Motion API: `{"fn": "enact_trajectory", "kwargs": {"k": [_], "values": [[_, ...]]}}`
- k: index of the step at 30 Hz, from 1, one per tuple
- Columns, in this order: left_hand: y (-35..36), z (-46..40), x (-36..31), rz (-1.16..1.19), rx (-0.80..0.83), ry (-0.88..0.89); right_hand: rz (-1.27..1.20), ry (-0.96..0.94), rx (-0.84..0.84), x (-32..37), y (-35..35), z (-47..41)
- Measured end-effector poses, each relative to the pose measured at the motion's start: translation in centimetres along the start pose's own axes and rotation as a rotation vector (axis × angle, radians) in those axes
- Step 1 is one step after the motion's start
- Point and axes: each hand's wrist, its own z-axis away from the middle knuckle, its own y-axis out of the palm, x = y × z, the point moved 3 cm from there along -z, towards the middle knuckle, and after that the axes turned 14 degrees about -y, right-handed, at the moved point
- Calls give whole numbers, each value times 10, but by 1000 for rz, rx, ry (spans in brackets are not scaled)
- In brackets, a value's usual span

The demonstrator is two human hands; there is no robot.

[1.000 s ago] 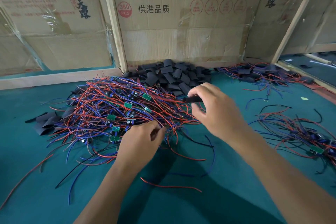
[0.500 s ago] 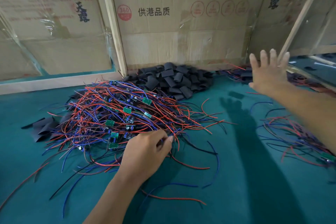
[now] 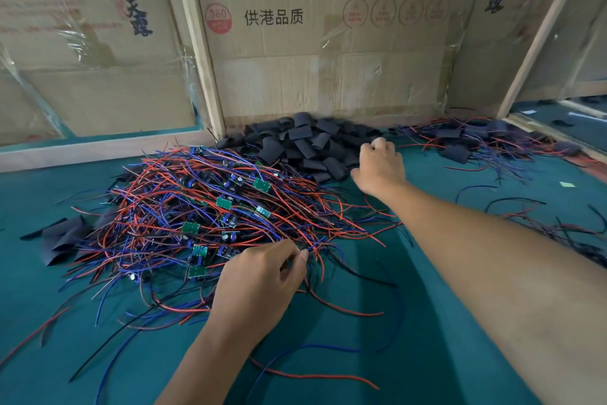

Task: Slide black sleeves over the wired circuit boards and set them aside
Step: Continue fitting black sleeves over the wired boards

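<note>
Green tabletop [image 3: 427, 355]: left fingers [image 3: 295, 260] pinch wires [image 3: 315, 240]; right fingers [image 3: 377, 145] curl over black sleeves [image 3: 305, 145], hold unclear.

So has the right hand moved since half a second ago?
Yes. The right hand has come back leftward from the finished pile near the wooden post and now sits at the right edge of the black sleeve heap, fingers curled.
</note>
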Motion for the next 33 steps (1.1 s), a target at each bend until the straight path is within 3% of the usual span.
{"fn": "enact_trajectory", "kwargs": {"k": [5,16,20,27,33], "values": [[3,1,-1,7,9,12,-189,-11,125,-20,8,-1],[3,0,-1,34,5,7,-74,-169,45,-23,5,9],[3,2,-4,36,-6,23,-201,-37,-55,-44,-1,4],[10,0,-7,0,3,42,-157,21,268,-60,8,-10],[8,1,-7,6,6,20,-43,-51,167,-54,4,3]]}}
